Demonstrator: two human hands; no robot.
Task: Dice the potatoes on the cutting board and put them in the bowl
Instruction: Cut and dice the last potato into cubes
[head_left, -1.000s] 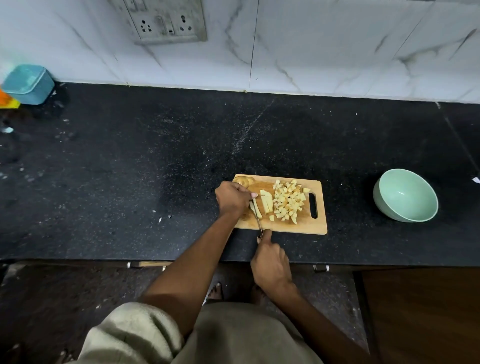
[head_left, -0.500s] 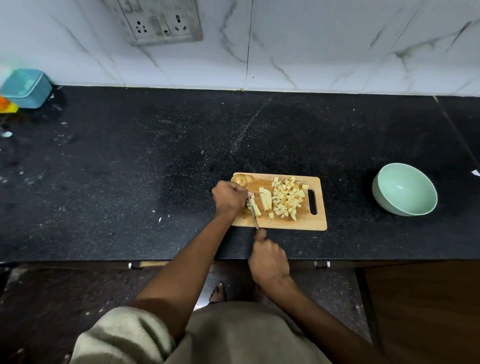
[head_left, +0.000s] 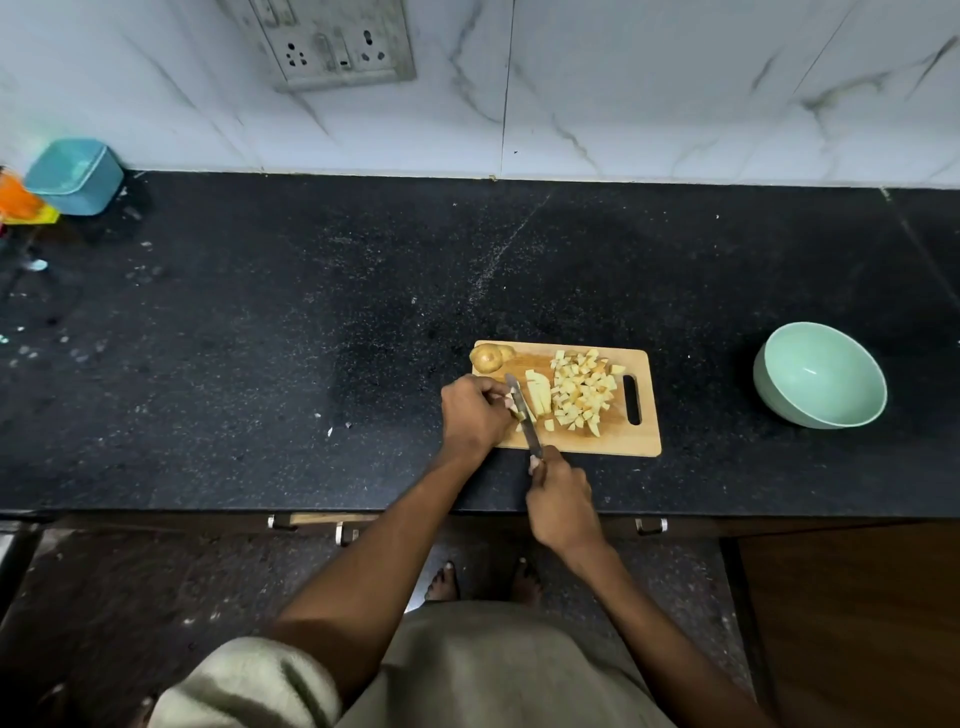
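Near the counter's (head_left: 311, 338) front edge sits my cutting board (head_left: 641, 447), its near long side just short of the drop-off. Bare black counter runs wide to the left and behind, up to the wall. Bowl (head_left: 826, 410) stands well apart to the right, nothing in it that I can see.

Left hand (head_left: 475, 415): fingers curled, pressing down a potato piece at the board's left end; the piece is mostly hidden under them. Right hand (head_left: 561, 506): closed round the knife (head_left: 522, 415) handle, just off the board's near edge, blade angled up-left beside my left fingertips. Potato strips (head_left: 540, 395) lie just right of the blade; diced potatoes (head_left: 584, 397) heaped mid-board; whole potato (head_left: 487, 357) at the far left corner.

Since half a second ago: blade tip reaches further across the board; hands otherwise placed as before.
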